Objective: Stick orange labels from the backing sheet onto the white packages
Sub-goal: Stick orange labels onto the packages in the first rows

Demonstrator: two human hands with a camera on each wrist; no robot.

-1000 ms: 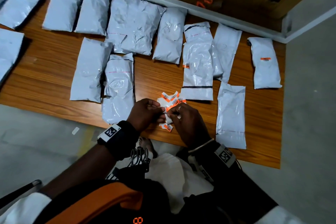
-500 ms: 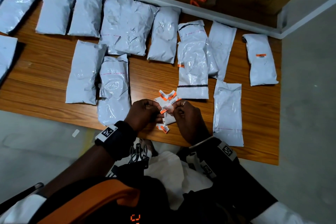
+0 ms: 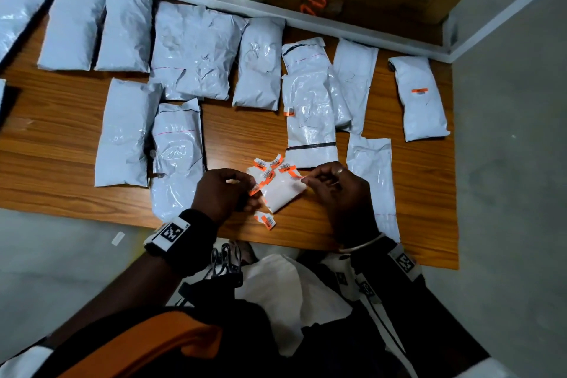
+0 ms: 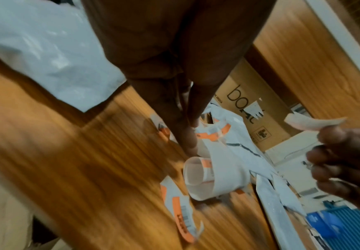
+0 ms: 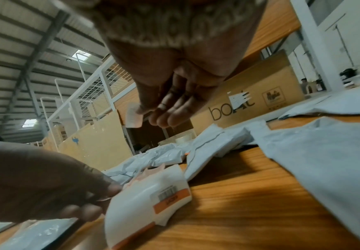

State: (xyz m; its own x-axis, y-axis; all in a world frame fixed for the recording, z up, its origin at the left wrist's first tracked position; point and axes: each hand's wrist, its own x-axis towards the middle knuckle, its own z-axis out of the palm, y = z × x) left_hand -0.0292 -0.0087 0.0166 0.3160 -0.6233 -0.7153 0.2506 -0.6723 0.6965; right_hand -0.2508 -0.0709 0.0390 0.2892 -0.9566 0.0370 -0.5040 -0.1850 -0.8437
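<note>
Label [image 5: 134, 115], pinched in right hand [image 3: 337, 190], should land flat on an unlabelled package [image 3: 372, 175] while left hand [image 3: 224, 193] grips backing sheet [image 3: 280, 193].

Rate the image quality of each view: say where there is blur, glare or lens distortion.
Head view: fairly sharp, dim at the edges, the table edges bowed by the wide lens, soft glare on the white packages. Left wrist view: heavy motion blur smears the wood grain and the backing sheet. Right wrist view: the right hand looms close and soft; the foreground label is blurred.
</note>
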